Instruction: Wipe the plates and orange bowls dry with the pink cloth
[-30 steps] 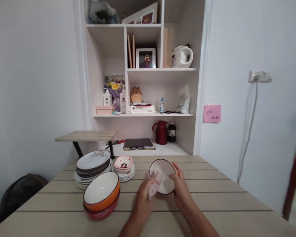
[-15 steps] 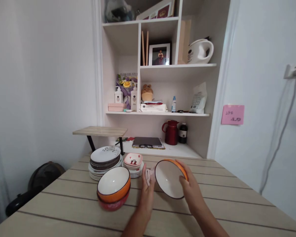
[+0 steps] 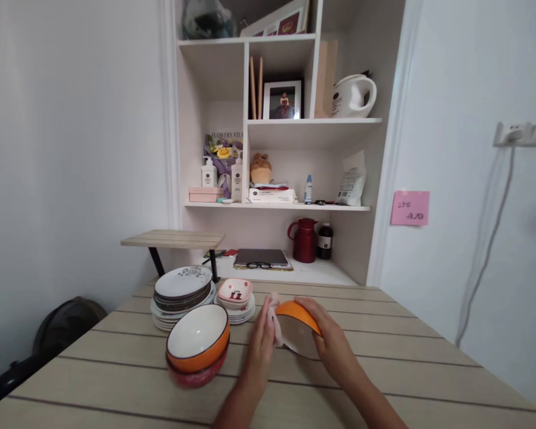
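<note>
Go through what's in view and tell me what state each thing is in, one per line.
Held bowl: tilted, gripped by the right hand
Cloth: bunched, in the left hand, at the held bowl's edge
Orange bowl: mouth up, stacked on the red bowl
Large plates: stacked
Small dishes: stacked, atop small plates
Red jug: upright
Pink note: stuck to the wall

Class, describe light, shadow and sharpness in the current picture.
Head view, light: held bowl shaded inside, stacked orange bowl showing a glint; head view, shadow: cable casts one on the wall; head view, sharpness: lower line on note too soft to read.
</note>
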A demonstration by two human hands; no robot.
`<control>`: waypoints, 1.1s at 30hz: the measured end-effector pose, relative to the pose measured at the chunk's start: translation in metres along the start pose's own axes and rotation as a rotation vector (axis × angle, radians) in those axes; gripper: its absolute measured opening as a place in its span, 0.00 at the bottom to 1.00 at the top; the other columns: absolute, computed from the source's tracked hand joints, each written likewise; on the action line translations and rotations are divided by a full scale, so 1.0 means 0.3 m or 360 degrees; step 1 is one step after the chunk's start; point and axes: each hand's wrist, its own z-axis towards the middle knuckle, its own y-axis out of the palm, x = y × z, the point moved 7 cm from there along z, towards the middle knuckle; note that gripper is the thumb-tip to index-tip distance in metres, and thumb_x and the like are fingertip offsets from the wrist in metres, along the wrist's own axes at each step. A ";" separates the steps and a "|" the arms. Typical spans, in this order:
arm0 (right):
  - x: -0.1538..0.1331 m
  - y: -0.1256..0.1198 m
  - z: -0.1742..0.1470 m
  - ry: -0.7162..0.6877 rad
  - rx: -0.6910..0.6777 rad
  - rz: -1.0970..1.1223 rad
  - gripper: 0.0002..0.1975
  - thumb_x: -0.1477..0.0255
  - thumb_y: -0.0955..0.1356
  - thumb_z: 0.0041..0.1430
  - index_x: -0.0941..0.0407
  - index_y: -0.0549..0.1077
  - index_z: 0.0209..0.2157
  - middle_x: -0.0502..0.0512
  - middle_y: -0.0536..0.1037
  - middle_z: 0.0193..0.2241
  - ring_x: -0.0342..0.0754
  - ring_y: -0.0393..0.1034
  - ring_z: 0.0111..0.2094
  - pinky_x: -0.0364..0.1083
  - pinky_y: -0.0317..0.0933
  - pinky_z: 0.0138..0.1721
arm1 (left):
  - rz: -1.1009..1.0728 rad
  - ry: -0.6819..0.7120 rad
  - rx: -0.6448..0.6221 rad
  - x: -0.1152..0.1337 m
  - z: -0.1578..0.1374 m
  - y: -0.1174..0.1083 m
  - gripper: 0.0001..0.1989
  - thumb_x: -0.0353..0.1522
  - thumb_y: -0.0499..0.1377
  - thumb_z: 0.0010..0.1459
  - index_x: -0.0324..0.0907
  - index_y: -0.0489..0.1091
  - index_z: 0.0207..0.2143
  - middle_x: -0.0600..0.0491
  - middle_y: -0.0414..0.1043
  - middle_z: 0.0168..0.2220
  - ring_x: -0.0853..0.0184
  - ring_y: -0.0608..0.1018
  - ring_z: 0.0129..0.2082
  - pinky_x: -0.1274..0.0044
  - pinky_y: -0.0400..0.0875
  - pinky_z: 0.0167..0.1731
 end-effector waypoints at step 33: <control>-0.067 0.053 -0.032 0.0002 0.0152 0.0334 0.23 0.79 0.62 0.55 0.47 0.78 0.48 0.54 0.79 0.50 0.53 0.72 0.53 0.57 0.63 0.57 | 0.0243 0.0046 0.0299 0.016 0.019 -0.037 0.19 0.25 0.57 0.47 0.44 0.75 0.43 0.49 0.78 0.46 0.60 0.77 0.47 0.69 0.69 0.51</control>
